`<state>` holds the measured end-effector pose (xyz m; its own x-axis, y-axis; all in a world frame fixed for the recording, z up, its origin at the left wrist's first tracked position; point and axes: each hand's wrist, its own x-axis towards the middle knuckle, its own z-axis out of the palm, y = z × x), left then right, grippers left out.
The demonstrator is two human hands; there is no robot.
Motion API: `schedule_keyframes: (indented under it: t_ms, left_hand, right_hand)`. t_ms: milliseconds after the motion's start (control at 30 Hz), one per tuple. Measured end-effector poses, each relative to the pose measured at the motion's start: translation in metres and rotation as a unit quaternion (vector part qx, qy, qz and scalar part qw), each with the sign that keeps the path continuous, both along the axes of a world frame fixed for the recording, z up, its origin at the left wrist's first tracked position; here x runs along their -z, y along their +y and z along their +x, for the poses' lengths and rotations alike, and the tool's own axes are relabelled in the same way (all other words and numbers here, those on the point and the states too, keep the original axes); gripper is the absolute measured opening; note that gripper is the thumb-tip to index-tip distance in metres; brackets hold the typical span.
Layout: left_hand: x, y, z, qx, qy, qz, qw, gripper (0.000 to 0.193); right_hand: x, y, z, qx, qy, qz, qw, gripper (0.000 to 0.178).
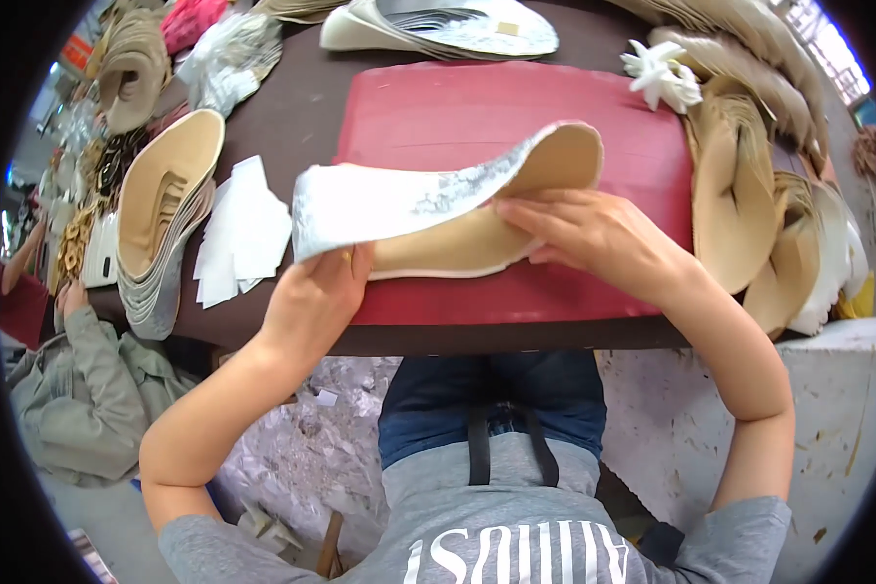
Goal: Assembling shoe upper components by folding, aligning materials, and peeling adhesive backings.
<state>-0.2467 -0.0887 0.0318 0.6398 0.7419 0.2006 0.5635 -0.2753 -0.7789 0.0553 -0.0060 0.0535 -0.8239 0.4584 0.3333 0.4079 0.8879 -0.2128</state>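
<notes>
Above a red mat (409,107) I hold a bent, flexible shoe piece (380,204), likely an upper. One face is white with a silvery mottled patch; the other is smooth tan. My left hand (316,297) grips its left end from below, fingers partly hidden behind the white face. My right hand (594,234) is closed on the tan side near the right end, fingertips pressing into the fold. The right end curls upward over that hand.
Nested tan shoe pieces (170,195) and white sheets (243,234) lie left. Silvery pieces (438,29) are stacked at the back. Tan pieces (735,195) and a white crumpled bundle (664,76) lie right. A co-worker's sleeve (97,360) is at left.
</notes>
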Motion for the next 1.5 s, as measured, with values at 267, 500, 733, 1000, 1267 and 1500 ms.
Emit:
schedule_keyframes:
  t_ms: [267,500,733,1000,1267,1500]
  left_hand:
    - [-0.025,-0.001,0.013,-0.002,-0.280,-0.187,0.942,0.040]
    - [-0.021,0.019,0.002,0.056,-0.390,-0.256,0.883,0.035]
    - [-0.010,0.025,-0.008,0.097,-0.317,-0.210,0.920,0.036]
    - [-0.014,0.011,0.002,-0.018,-0.469,-0.201,0.860,0.029]
    - [0.017,0.003,-0.007,0.073,-0.430,-0.114,0.893,0.036]
    - [0.018,0.000,-0.014,0.088,-0.414,-0.134,0.896,0.038]
  right_hand:
    - [-0.011,0.016,-0.029,-0.074,-0.041,0.047,0.995,0.043]
    - [-0.009,0.032,-0.046,-0.116,-0.072,0.056,0.989,0.036]
    - [-0.008,0.035,-0.053,-0.129,-0.107,0.085,0.982,0.031]
    - [-0.020,0.013,-0.074,0.016,-0.052,-0.011,0.998,0.028]
    - [0.009,-0.004,-0.062,-0.070,-0.066,0.124,0.988,0.032]
    - [0.006,-0.008,-0.061,-0.077,-0.130,0.147,0.977,0.035]
